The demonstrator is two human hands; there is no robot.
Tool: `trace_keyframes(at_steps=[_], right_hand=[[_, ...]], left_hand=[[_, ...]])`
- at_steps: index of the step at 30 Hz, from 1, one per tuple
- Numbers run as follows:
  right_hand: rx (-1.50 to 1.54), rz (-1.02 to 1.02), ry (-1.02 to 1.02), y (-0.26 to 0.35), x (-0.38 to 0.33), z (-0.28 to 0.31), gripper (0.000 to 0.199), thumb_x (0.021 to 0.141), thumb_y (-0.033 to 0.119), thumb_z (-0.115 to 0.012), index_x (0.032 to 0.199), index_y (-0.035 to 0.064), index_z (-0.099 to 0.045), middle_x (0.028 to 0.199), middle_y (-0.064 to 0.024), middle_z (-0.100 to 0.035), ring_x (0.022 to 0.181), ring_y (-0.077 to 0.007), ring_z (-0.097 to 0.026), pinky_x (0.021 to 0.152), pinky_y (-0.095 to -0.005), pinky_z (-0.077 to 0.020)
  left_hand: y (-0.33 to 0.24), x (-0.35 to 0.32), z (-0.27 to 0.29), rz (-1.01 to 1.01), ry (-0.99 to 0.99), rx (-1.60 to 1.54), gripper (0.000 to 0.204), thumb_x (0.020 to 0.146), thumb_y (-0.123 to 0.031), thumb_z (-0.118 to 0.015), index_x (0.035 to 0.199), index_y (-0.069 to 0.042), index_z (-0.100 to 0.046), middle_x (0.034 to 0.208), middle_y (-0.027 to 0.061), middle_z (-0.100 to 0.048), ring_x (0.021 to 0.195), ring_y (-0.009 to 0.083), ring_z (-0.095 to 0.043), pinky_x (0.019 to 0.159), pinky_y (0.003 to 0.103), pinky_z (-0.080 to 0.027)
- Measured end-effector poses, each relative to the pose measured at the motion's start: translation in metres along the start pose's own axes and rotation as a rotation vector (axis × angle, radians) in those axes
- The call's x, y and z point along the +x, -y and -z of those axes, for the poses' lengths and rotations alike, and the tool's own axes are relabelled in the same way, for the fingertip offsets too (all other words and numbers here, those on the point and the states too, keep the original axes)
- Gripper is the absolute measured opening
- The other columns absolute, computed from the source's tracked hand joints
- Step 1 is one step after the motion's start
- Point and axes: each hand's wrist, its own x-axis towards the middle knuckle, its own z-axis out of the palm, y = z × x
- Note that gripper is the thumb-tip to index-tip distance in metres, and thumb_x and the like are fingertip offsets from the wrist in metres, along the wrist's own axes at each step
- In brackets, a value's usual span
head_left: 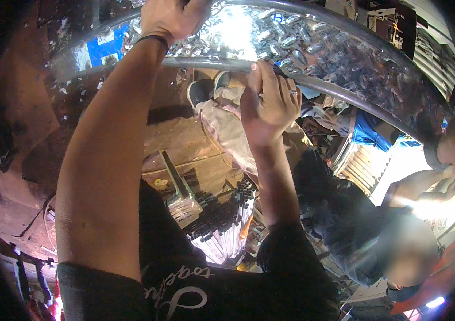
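Observation:
A long curved surface, shiny with many small silvery pieces (297,43), spans the top, with a dark metal rail (345,92) along its near side. My right hand (273,104) is closed at this rail, thumb against it and fingers curled; a ring shows on one finger. Across the near rail reaches my left arm, a dark band at the wrist. My left hand (168,18) is over the surface by the far rail (313,9); its fingertips are cut off by the upper edge, so its grip is hidden.
Below stand a bundle of square metal tubes (227,235) and an upright metal bar on a base (184,208). Another person in dark clothes (340,214) is at the right, an arm near the surface's right end. A blue-and-white sheet (104,45) lies at the surface's left.

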Motion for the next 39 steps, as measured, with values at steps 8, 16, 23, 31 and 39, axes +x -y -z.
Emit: trace_keyframes(at_steps=[8,16,23,31,39], right_hand=[[0.326,-0.215,-0.037,0.008,-0.004,0.010,0.015,0.087,0.013,-0.079,0.094,0.0088,-0.067,0.082,-0.0052,-0.063,0.077,-0.0280,-0.063,0.073,-0.0412,-0.0453],[0.274,-0.087,-0.105,-0.018,0.032,0.044,0.014,0.082,0.000,-0.080,0.094,0.0043,-0.073,0.100,-0.0102,-0.070,0.087,-0.0294,-0.067,0.081,-0.0411,-0.0528],[-0.534,0.167,0.092,-0.129,0.102,0.090,0.049,0.097,0.042,-0.065,0.139,0.0152,-0.063,0.135,-0.0066,-0.065,0.130,-0.0310,-0.056,0.105,-0.0658,-0.0359],[-0.568,0.001,0.137,-0.111,0.111,0.079,0.067,0.098,0.063,-0.054,0.150,0.0204,-0.050,0.156,-0.0052,-0.048,0.149,-0.0303,-0.038,0.109,-0.0818,-0.0220],[-0.596,-0.041,0.167,-0.103,0.117,0.085,0.062,0.097,0.061,-0.057,0.143,0.0201,-0.059,0.147,-0.0010,-0.056,0.144,-0.0255,-0.043,0.108,-0.0666,-0.0296]], left_hand=[[0.011,0.003,-0.006,-0.090,-0.007,0.172,0.049,0.100,-0.044,-0.051,0.075,-0.007,-0.070,0.075,0.0221,-0.069,0.074,0.0467,-0.066,0.065,0.055,-0.050],[-0.002,0.002,0.000,0.018,0.039,0.037,0.051,0.099,-0.045,-0.052,0.070,-0.007,-0.071,0.072,0.0221,-0.067,0.072,0.0465,-0.066,0.064,0.054,-0.050],[-0.003,0.002,0.001,0.110,0.045,-0.002,0.049,0.094,-0.053,-0.059,0.084,-0.007,-0.073,0.084,0.0212,-0.070,0.084,0.0415,-0.068,0.078,0.050,-0.052],[-0.063,-0.031,0.011,-0.145,0.196,0.164,0.123,0.059,-0.073,-0.088,0.152,-0.004,-0.045,0.154,0.0262,-0.047,0.144,0.0475,-0.039,0.117,0.056,-0.034],[-0.075,-0.032,0.016,0.056,0.391,0.004,0.130,0.055,-0.040,-0.097,0.163,-0.014,-0.028,0.170,0.0202,-0.021,0.158,0.0443,-0.009,0.113,0.080,-0.020]])
